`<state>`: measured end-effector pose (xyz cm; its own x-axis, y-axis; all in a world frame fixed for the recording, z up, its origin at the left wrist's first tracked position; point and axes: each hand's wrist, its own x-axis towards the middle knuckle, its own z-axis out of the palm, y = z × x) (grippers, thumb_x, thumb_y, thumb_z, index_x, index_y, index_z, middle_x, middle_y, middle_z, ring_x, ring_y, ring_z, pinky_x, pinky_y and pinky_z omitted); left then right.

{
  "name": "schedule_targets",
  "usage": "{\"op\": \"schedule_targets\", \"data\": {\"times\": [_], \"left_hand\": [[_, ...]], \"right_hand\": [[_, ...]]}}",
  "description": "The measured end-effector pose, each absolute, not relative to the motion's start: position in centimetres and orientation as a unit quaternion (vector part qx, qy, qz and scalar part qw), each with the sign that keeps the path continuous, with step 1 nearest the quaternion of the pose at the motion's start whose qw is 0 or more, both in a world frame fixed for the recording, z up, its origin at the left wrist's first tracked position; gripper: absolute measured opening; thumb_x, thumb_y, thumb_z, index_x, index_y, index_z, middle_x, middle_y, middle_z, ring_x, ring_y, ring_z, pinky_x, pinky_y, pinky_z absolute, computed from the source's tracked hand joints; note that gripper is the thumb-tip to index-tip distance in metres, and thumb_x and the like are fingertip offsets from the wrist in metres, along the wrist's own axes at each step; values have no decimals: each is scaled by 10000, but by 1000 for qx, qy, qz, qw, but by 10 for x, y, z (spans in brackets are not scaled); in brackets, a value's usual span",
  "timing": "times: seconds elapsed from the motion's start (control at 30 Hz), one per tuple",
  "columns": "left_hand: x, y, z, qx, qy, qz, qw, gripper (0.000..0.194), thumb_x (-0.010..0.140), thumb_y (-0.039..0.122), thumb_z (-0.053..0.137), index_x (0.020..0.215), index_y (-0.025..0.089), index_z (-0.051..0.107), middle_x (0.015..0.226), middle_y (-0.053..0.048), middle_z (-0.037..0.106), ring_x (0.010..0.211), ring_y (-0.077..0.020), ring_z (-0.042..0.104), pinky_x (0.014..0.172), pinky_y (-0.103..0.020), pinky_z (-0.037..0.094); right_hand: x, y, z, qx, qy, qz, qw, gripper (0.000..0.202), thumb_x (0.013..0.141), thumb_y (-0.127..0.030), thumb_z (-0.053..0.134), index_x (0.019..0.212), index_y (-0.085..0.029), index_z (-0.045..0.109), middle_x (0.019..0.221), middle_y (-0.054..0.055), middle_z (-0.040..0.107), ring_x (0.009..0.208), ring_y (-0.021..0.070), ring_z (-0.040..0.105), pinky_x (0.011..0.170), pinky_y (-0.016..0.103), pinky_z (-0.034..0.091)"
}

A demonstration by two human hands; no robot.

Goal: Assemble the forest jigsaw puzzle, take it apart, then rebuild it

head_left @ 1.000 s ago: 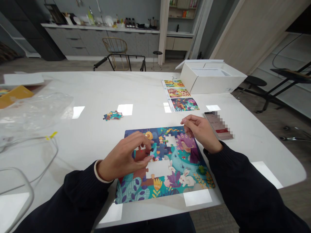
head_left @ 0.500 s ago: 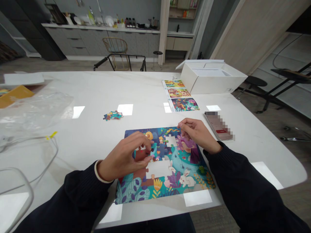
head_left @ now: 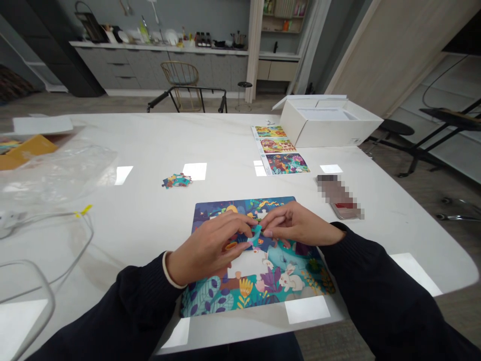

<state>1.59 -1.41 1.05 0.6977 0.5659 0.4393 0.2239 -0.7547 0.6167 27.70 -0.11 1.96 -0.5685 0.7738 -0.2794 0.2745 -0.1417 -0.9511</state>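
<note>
A colourful jigsaw puzzle [head_left: 259, 296] with forest plants and white rabbits lies on the white table in front of me. White gaps show in its middle, where pieces are out. Above the puzzle, a teal puzzle piece [head_left: 256, 231] is pinched between the fingertips of my left hand [head_left: 216, 243]. From the other side my right hand [head_left: 295, 223] meets it, thumb and fingers closed at the piece's right edge. Both hands cover part of the puzzle's upper half. A small heap of loose puzzle pieces [head_left: 177, 180] lies beyond the puzzle to the left.
A picture sheet [head_left: 287, 163] lies near an open white box [head_left: 330, 128] at the far right. A phone [head_left: 340, 198] rests right of my right hand. On the left are clear plastic wrap [head_left: 63, 168], a yellow box [head_left: 30, 153] and a white cable [head_left: 75, 253].
My right hand has come left and down to the teal puzzle piece. My left hand has shifted right with the piece, and the two hands now meet over the puzzle.
</note>
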Motion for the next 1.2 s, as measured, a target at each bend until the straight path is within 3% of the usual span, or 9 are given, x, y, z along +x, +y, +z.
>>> {"op": "schedule_targets", "data": {"times": [0.1,0.2,0.3,0.43,0.53,0.67,0.87,1.1,1.2], "left_hand": [[17,-16,10,879,238,327,252,165,980,162,640,1122,220,580,1242,-112,687,1200,-228,646,1027,-414,539],[18,-16,10,860,286,361,219,198,950,188,692,1104,218,572,1163,-107,679,1133,-239,649,970,-412,555],[22,-15,10,837,335,389,189,230,923,214,735,1083,215,570,1070,-87,666,1021,-232,645,881,-394,563],[33,-9,12,835,346,386,187,211,919,225,745,1042,207,575,997,-60,628,941,-216,628,821,-367,557],[40,-1,16,845,335,365,199,205,912,258,761,1037,199,609,1033,-72,616,961,-222,637,843,-377,561],[40,12,18,878,274,322,224,177,942,249,719,1108,208,672,1269,-122,622,1127,-245,637,969,-425,554],[37,21,7,892,232,288,261,130,937,168,700,1051,217,737,1292,-107,676,1199,-252,638,1031,-456,545],[42,21,1,901,244,282,220,184,943,282,726,1108,205,704,1095,-87,711,1072,-241,651,953,-417,556],[49,20,-4,906,281,253,188,210,952,312,715,1135,209,717,1030,-78,674,997,-237,639,875,-385,558]], "right_hand": [[279,1,18,-429,-618,615,234,333,828,-467,802,962,-164,766,645,-5,718,436,88,529,442,220,448],[280,4,20,-443,-599,604,284,347,869,-504,758,946,-166,734,667,14,744,472,108,593,441,217,444],[279,6,23,-450,-586,603,301,364,833,-511,793,900,-162,713,771,62,792,558,138,667,478,233,480],[280,7,22,-464,-581,594,309,375,791,-504,830,885,-159,717,769,71,801,589,155,690,544,265,522],[284,10,19,-481,-575,577,323,344,803,-475,818,880,-152,728,765,74,801,653,173,721,611,284,550],[289,14,15,-501,-579,564,311,239,787,-373,808,845,-151,739,706,57,785,641,178,717,652,303,566],[289,14,11,-513,-590,562,271,120,739,-233,760,831,-158,737,651,12,740,562,159,676,549,274,545],[294,21,4,-533,-603,511,303,211,880,-393,690,868,-185,656,678,24,748,551,149,658,538,257,522],[300,26,-5,-584,-622,422,305,170,900,-352,655,849,-191,647,663,26,730,592,167,679,569,264,518]]}}
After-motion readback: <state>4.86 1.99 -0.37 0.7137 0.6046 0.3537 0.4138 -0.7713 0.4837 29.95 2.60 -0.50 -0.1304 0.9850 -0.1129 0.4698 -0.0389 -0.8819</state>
